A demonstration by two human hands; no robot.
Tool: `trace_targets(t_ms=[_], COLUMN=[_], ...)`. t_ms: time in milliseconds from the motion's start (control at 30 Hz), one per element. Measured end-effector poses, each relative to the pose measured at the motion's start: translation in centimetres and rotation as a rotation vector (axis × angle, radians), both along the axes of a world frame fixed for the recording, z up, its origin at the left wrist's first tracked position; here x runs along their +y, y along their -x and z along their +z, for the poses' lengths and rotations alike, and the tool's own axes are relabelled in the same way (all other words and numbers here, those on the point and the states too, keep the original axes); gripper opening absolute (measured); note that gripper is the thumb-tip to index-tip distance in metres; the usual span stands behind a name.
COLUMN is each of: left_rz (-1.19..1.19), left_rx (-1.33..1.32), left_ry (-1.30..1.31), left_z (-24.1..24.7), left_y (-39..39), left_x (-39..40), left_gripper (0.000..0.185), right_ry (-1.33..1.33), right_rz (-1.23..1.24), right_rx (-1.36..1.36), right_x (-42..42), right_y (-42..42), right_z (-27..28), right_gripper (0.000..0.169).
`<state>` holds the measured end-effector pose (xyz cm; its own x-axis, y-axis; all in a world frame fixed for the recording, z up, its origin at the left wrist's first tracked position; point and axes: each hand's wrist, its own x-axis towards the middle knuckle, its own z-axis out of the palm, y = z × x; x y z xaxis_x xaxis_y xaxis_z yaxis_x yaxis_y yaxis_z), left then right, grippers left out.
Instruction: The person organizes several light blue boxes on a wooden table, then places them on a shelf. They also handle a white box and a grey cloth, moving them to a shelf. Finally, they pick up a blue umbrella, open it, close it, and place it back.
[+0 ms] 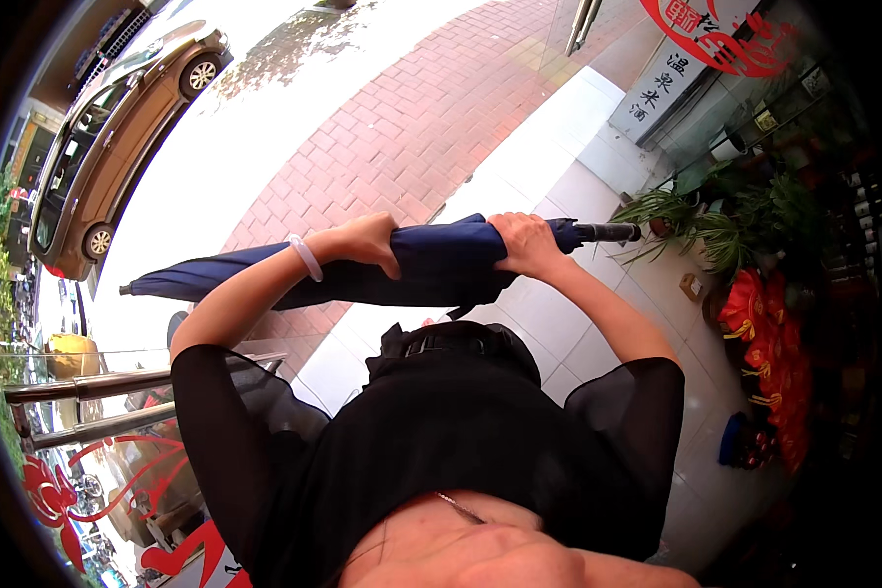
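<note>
A long dark-blue umbrella point(441, 257), folded but loosely bundled, lies crosswise in front of my body. My left hand point(367, 239), with a pale bangle at the wrist, wraps around its cloth left of the middle, thumb towards me. Around the cloth near the black handle point(611, 233) is my right hand point(525, 242), its fingers curled over the top. The umbrella's pointed tip point(125, 290) reaches out to the left, and the handle sticks out to the right. Part of the cloth is hidden behind my left forearm.
Glass doors with metal handles point(117, 384) stand at left and upper right. Potted plants point(735, 220), a small box point(691, 287) and red cloth-wrapped items point(779, 367) stand at right on the tiled floor point(588, 309). Beyond lies brick paving point(382, 140), with a brown car point(128, 147) outside.
</note>
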<state>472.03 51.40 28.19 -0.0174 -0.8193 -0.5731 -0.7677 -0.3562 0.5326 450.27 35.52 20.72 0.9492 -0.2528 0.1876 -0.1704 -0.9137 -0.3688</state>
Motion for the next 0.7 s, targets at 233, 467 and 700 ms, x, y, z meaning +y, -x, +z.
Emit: trace_targets(t_ms=[233, 467, 700], left_rz=[-0.221, -0.341, -0.094], left_rx=[-0.360, -0.658, -0.118], left_ry=[0.117, 0.431, 0.148], left_z=[0.9, -4.1, 0.8], left_y=[0.4, 2.3, 1.5], left_x=[0.9, 1.6, -1.1], left_gripper=[0.067, 0.041, 0.042], right_ry=[-0.103, -1.072, 0.189], right_rz=[-0.121, 0.114, 0.034], right_rx=[0.258, 0.557, -0.361], right_x=[1.0, 0.9, 2.3], right_y=[-0.4, 0.6, 0.1], right_z=[0.3, -0.9, 0.5], right_gripper=[0.025, 0.041, 0.061])
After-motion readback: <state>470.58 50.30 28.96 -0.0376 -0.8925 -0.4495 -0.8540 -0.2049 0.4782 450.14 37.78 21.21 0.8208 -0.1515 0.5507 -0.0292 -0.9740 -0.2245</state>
